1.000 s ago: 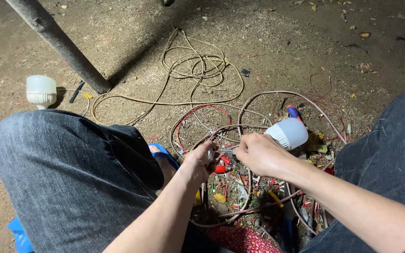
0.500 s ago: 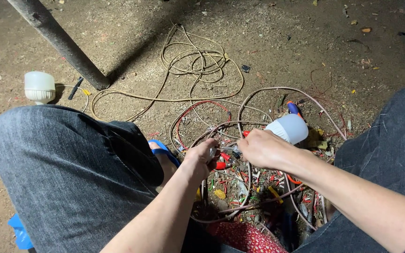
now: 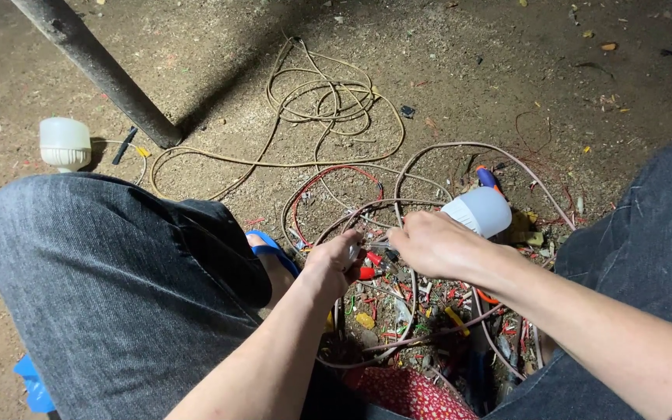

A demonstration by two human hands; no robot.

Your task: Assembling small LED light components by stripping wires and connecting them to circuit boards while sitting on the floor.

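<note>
My left hand [image 3: 334, 263] and my right hand [image 3: 428, 243] meet low over the dirt ground, both pinching a thin wire [image 3: 373, 247] between their fingertips. A white bulb [image 3: 479, 211] lies just beyond my right hand. Under both hands spreads a litter of red, yellow and white wire offcuts [image 3: 421, 303]. Loops of red and pale cable [image 3: 328, 187] circle the spot. My knees in dark jeans frame the scene on both sides.
A coil of tan cable [image 3: 324, 101] lies farther out on the ground. A grey metal pole [image 3: 99, 70] slants in at the upper left, with a second white bulb [image 3: 64, 144] beside it. A blue-handled tool [image 3: 488, 178] pokes out behind the near bulb. A blue sandal [image 3: 274, 247] shows by my left knee.
Both hands stay together over the scraps; my right hand has shifted slightly left toward my left hand. The view has drifted a little.
</note>
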